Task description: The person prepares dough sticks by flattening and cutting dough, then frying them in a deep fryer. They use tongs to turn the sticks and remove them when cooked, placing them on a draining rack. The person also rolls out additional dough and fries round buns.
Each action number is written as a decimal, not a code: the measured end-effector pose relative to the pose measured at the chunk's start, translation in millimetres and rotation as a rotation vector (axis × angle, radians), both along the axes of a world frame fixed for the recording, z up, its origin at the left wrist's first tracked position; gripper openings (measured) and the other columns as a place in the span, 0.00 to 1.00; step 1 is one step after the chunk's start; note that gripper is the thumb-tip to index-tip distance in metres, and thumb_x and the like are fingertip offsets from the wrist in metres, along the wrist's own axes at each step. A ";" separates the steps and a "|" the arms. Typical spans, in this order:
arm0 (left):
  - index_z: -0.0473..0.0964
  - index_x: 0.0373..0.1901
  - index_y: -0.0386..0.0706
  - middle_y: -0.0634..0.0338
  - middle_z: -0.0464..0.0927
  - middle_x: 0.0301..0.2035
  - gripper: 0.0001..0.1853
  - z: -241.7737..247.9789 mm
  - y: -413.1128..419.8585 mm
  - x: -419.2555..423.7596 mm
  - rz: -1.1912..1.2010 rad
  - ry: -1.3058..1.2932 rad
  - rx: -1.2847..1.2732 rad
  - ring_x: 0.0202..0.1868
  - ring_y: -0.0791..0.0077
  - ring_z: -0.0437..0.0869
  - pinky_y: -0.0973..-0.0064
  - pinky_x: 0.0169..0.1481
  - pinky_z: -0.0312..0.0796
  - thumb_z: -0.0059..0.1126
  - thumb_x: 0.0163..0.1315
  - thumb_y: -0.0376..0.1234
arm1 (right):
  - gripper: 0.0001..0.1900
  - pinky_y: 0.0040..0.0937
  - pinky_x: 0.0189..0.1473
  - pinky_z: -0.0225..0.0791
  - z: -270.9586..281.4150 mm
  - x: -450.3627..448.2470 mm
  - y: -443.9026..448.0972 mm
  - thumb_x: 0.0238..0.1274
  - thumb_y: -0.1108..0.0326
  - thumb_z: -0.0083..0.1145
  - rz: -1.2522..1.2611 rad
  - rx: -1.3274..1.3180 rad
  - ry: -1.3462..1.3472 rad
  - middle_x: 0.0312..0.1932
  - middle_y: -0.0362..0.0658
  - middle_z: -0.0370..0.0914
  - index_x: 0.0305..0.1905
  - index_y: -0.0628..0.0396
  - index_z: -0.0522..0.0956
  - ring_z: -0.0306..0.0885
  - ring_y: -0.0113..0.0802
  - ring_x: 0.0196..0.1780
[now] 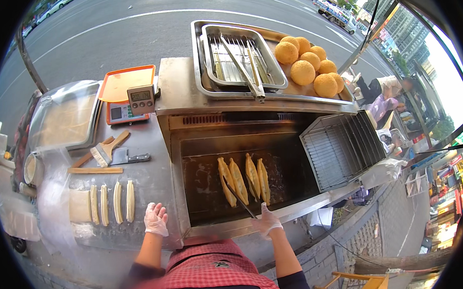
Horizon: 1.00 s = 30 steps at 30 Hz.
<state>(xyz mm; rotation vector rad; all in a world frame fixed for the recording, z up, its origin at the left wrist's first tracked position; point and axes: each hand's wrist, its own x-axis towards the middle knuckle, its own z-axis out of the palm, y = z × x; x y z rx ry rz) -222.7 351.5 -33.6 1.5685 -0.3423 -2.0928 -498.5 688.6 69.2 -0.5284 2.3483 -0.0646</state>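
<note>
My right hand (266, 223), in a clear plastic glove, grips dark metal tongs or long chopsticks (245, 206). Their two arms spread over the fryer, among several golden fried dough sticks (238, 180) floating in dark oil (201, 213). My left hand (156, 220), gloved too, is palm up above the steel worktop (150, 187), fingers apart and holding nothing. To its left lie several raw dough strips (117, 202), side by side in pairs. Next to them a flat dough slab (80, 206) is partly under plastic film (53, 209).
An empty wire basket (341, 154) leans at the fryer's right. Behind it a steel tray (203, 92) bears sesame balls (302, 73) and tongs (241, 64). On the left are a brush (104, 152), a cleaver (123, 157), a wooden stick (95, 170), a scale (127, 113) and a timer (141, 99).
</note>
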 end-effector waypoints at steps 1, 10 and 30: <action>0.70 0.61 0.53 0.70 0.79 0.50 0.23 0.1 -0.3 1.9 0.003 -0.002 0.000 0.45 0.75 0.79 0.70 0.45 0.71 0.56 0.70 0.52 | 0.55 0.43 0.64 0.70 19.5 -1.3 -6.3 0.59 0.49 0.64 -0.072 -0.010 0.020 0.62 0.64 0.77 0.81 0.63 0.42 0.78 0.55 0.64; 0.73 0.51 0.54 0.70 0.81 0.48 0.16 3.1 4.1 -12.0 0.000 0.011 0.014 0.44 0.75 0.81 0.70 0.43 0.73 0.59 0.67 0.50 | 0.39 0.36 0.66 0.67 -86.3 -92.0 83.6 0.69 0.54 0.58 -0.086 0.040 0.024 0.64 0.57 0.77 0.78 0.61 0.57 0.78 0.49 0.65; 0.72 0.59 0.51 0.68 0.80 0.50 0.23 1.6 0.4 -1.4 0.002 -0.015 -0.001 0.44 0.73 0.81 0.71 0.42 0.74 0.60 0.66 0.48 | 0.33 0.37 0.68 0.67 -26.6 -63.7 26.0 0.65 0.60 0.60 0.061 -0.014 -0.088 0.73 0.60 0.65 0.75 0.34 0.66 0.70 0.58 0.71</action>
